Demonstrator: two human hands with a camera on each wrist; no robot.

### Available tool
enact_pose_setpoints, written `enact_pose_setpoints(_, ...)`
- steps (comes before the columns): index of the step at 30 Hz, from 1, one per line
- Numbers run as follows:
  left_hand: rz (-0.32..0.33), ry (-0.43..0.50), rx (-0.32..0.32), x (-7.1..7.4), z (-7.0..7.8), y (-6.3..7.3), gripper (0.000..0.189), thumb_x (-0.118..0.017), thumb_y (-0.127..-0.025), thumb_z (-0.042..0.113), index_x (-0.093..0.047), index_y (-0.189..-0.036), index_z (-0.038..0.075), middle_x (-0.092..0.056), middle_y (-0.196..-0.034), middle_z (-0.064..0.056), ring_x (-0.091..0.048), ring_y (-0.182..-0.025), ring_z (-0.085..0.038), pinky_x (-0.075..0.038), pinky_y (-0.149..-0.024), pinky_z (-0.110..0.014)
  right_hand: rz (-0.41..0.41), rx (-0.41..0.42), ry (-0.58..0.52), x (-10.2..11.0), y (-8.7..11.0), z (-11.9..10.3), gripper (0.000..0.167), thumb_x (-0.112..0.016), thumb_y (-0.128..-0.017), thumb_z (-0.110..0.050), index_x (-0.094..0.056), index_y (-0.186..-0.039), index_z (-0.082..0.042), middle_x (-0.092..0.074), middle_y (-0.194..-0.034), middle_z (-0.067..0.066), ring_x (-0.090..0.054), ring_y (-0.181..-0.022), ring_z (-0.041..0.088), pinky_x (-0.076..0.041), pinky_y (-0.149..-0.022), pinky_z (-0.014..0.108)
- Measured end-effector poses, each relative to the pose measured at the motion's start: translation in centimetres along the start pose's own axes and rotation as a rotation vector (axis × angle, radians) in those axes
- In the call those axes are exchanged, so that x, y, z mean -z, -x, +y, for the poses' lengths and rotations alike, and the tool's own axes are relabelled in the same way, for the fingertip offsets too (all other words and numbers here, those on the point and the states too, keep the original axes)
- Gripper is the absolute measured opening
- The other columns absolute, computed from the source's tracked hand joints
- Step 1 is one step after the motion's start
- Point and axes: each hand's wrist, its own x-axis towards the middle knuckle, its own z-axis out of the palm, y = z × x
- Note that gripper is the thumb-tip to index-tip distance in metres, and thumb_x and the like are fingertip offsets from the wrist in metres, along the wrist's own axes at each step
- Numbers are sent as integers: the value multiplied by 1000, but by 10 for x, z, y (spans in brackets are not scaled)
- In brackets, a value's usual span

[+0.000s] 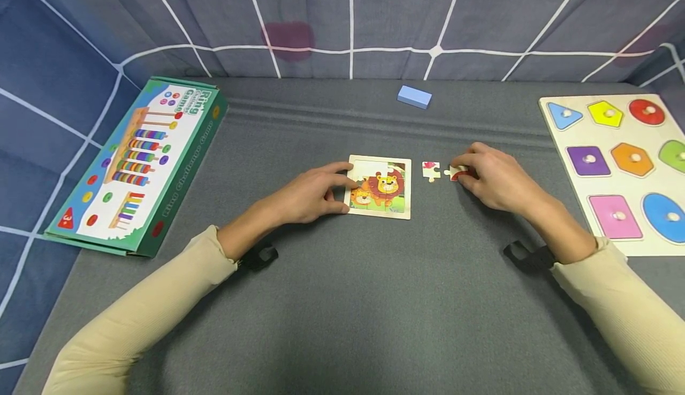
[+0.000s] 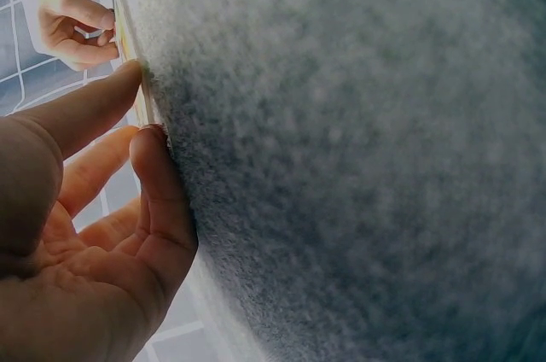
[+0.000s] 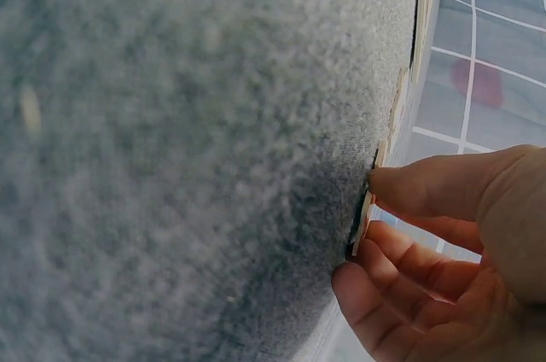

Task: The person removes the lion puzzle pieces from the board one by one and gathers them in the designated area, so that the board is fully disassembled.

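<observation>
A square wooden jigsaw board (image 1: 408, 196) with a lion picture lies mid-table, its upper left part bare wood. My left hand (image 1: 307, 196) holds the board's left edge, thumb near the lower corner and fingers along the upper side. In the left wrist view, thumb and fingertips of the left hand (image 2: 111, 268) meet the thin board edge. To the right of the board, my right hand (image 1: 497, 178) pinches a red-and-white jigsaw piece (image 1: 455, 172) at table level. The right wrist view shows this piece (image 3: 363, 224) slightly tilted between thumb and fingers. Another loose piece (image 1: 430, 169) lies between board and right hand.
On the left lies a green ring game box (image 1: 144, 157). A pegged shape board (image 1: 575, 190) lies at the right, near the right forearm. A blue block (image 1: 414, 97) sits at the back, before the gridded cloth (image 1: 385, 20). Grey fabric covers the table (image 1: 353, 300).
</observation>
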Motion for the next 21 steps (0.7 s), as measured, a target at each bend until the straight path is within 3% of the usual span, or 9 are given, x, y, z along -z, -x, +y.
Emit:
enact_pose_setpoints(15, 6, -2, -2, 0, 0, 0, 45, -73, -92, 21, -62, -134, 10, -33, -156, -11, -58, -74, -8, -45, -73, -32, 28, 25, -7, 2, -2, 0, 20, -65, -92, -7, -71, -110, 1, -63, -99, 13, -57, -81, 25, -41, -70, 48)
enact_pose_setpoints(21, 9, 3, -2, 0, 0, 0, 45, -73, -92, 21, -62, -134, 9, -33, -156, -11, -58, -73, -8, -45, -72, -31, 57, 59, -45, 4, -4, -12, 23, -66, -89, -3, -71, -112, 0, -63, -97, 11, -57, -80, 22, -42, -69, 45)
